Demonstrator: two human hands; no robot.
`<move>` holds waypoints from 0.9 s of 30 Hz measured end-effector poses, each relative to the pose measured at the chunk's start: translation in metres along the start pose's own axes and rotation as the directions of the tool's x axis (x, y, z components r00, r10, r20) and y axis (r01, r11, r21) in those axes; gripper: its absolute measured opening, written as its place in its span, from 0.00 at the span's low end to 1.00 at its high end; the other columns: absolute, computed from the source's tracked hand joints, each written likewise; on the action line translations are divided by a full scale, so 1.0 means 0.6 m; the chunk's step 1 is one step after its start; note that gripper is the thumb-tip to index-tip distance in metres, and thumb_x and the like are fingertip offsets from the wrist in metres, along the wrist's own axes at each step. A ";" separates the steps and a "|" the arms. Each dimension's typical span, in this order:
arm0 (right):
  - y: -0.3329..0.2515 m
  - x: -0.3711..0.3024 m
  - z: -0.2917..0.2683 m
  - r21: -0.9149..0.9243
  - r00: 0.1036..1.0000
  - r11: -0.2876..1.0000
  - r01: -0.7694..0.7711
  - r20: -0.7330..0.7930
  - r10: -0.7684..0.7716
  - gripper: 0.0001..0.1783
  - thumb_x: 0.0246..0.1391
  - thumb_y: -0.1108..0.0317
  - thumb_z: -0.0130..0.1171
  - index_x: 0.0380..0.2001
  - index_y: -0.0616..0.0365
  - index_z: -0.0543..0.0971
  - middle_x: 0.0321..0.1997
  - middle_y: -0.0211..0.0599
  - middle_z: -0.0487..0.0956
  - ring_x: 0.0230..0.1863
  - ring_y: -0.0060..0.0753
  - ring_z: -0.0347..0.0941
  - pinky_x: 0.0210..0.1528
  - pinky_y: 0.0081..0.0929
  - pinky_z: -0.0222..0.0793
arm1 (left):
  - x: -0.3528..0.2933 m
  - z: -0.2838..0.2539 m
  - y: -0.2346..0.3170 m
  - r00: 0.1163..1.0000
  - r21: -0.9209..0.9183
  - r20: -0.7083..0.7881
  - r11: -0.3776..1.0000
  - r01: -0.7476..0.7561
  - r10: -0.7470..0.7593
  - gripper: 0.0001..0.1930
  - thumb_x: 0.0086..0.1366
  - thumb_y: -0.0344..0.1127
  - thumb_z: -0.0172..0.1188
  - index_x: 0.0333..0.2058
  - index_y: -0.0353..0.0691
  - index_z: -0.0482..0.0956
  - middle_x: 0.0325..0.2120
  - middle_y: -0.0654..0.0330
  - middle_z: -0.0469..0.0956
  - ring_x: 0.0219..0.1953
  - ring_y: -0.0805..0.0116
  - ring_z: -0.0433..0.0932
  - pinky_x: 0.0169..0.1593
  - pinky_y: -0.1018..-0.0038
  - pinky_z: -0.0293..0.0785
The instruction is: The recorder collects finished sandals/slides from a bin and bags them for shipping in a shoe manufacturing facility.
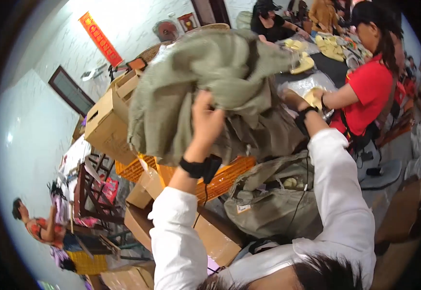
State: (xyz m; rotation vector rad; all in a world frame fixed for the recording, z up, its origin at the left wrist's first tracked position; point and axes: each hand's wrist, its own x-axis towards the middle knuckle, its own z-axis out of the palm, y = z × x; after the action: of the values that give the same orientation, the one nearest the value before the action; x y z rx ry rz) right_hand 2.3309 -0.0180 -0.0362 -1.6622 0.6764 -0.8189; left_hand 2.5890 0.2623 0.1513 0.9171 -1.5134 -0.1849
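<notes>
A large olive-green woven sack [171, 96], bunched and slightly blurred, is raised in front of me. My left hand [206, 118] has its fingers curled into the folds on its near side. At the sack's right edge, my right hand [295, 100] is closed on the fabric, its fingertips partly hidden. Below, a second olive-green sack [273, 212] stands with its mouth open and pale items [290, 182] inside. Both my wrists wear black bands, and dark cables hang from them.
Cardboard boxes [109, 121] and orange plastic crates [234, 176] stand left of and beneath the raised sack. A co-worker in a red shirt [372, 94] handles pale-yellow shoes at a dark table [328, 67] on the right. Another open box [220, 237] sits near me.
</notes>
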 end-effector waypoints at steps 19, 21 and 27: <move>-0.412 -0.053 0.331 -0.929 0.894 -0.041 0.369 0.367 -0.258 0.25 0.40 0.74 0.49 0.47 0.51 0.70 0.26 0.49 0.75 0.30 0.52 0.73 0.32 0.43 0.68 | -0.125 0.009 -0.026 0.941 0.157 0.320 0.974 -0.164 0.107 0.23 0.41 0.28 0.61 0.40 0.37 0.68 0.44 0.49 0.67 0.50 0.50 0.64 0.50 0.66 0.62; -0.432 0.002 0.289 -0.922 0.823 -0.060 0.382 0.369 -0.432 0.23 0.40 0.77 0.46 0.44 0.51 0.71 0.26 0.50 0.75 0.31 0.52 0.72 0.31 0.44 0.67 | -0.123 -0.045 -0.009 0.961 0.504 0.186 0.820 -0.272 0.204 0.36 0.41 0.33 0.64 0.53 0.44 0.62 0.53 0.53 0.60 0.57 0.53 0.57 0.56 0.57 0.55; -0.530 0.138 0.225 -0.996 0.659 0.087 0.026 -0.048 -0.751 0.21 0.43 0.78 0.45 0.45 0.55 0.69 0.31 0.52 0.75 0.33 0.55 0.71 0.31 0.45 0.66 | -0.120 -0.212 -0.117 0.886 0.844 -0.418 0.274 0.460 -0.200 0.36 0.47 0.43 0.62 0.56 0.54 0.58 0.53 0.43 0.60 0.56 0.46 0.57 0.53 0.48 0.54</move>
State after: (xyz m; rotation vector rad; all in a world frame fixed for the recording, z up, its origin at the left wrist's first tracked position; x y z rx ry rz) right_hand 2.4949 0.0677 0.2670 -2.9605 1.3686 -1.5928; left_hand 2.7249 0.3118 0.0779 2.1425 -1.0754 0.5861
